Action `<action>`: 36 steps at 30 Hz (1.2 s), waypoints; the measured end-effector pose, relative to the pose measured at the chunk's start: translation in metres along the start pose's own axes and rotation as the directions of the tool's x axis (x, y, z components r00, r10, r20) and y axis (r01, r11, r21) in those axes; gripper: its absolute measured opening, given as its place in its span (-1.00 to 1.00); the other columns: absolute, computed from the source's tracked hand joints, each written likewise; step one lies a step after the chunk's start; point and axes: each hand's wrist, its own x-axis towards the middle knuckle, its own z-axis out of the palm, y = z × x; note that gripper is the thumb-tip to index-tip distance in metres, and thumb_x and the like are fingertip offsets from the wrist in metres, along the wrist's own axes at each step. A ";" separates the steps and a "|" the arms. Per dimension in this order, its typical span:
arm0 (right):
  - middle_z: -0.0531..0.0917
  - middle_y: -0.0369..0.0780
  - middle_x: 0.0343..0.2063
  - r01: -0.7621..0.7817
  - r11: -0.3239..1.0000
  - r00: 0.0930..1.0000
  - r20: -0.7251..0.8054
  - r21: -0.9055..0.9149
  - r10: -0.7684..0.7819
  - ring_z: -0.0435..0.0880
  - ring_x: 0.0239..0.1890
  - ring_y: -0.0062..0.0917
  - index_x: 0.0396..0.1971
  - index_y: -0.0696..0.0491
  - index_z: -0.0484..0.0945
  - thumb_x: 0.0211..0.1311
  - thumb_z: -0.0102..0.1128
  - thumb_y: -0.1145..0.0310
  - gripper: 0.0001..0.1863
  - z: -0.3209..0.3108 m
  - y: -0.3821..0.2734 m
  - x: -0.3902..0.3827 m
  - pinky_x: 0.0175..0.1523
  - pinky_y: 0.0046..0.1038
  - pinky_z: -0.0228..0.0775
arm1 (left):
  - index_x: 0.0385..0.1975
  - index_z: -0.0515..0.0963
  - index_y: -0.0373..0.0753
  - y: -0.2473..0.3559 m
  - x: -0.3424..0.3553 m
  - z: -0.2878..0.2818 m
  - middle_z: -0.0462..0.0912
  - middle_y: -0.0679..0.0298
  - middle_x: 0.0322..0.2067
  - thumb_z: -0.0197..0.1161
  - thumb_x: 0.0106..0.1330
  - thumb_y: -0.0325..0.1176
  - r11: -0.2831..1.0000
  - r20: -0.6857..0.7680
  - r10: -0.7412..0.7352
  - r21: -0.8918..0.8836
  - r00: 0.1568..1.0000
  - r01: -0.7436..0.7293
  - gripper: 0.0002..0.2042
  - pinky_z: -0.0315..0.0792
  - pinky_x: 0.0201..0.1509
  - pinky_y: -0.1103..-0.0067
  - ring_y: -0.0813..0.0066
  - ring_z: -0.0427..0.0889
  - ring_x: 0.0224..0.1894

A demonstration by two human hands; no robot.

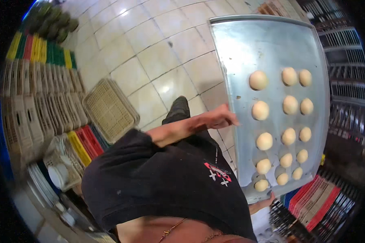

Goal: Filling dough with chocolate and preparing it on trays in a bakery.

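Observation:
A large metal baking tray [267,44] with a raised rim hangs at my right side. Several round, pale dough balls [260,110] sit on it in three rough columns, with the far end bare. My left hand [223,116] reaches across my body and grips the tray's left rim, its thumb side over the edge. At the tray's near edge my right hand [265,203] is closed around the rim; most of its fingers are hidden beneath the metal.
Stacked beige crates [36,81] line the left, with a single beige plastic basket [109,109] on the tiled floor [158,52]. Dark racks [346,81] stand right of the tray. Red crates [312,202] lie at lower right, and green produce [52,22] at far left.

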 end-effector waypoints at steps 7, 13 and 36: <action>0.56 -0.04 -0.06 -0.340 0.854 0.868 0.482 0.394 0.124 0.53 -0.02 -0.25 0.02 0.32 0.44 0.01 0.16 0.28 -0.43 0.180 0.004 0.070 0.15 -0.29 0.34 | 0.21 0.26 -0.32 0.105 0.112 -0.093 0.47 0.12 0.08 0.12 -0.11 -0.74 0.971 -0.055 0.198 -0.127 0.979 -0.204 -0.29 0.36 0.22 0.34 0.16 0.43 0.16; 0.58 -0.07 -0.16 -0.524 0.691 0.693 0.721 0.498 0.006 0.56 -0.09 -0.24 -0.08 0.29 0.47 -0.19 0.14 0.35 -0.44 0.421 -0.081 0.089 0.08 -0.29 0.38 | 0.16 0.27 -0.41 0.289 0.235 -0.138 0.48 -0.01 0.06 0.04 -0.15 -0.66 0.961 -0.141 0.276 0.019 0.951 -0.276 -0.33 0.33 0.29 0.18 0.03 0.47 0.13; 0.58 -0.22 -0.31 -0.456 0.620 0.841 0.536 0.638 0.066 0.54 -0.20 -0.37 -0.39 0.15 0.54 -0.02 0.02 0.57 -0.83 1.084 -0.152 0.386 0.06 -0.38 0.40 | 0.11 0.42 -0.34 0.494 0.539 -0.428 0.54 -0.11 0.01 0.33 0.07 0.00 -0.200 -0.446 0.033 0.874 0.895 0.443 -0.33 0.39 0.18 0.33 0.04 0.52 0.09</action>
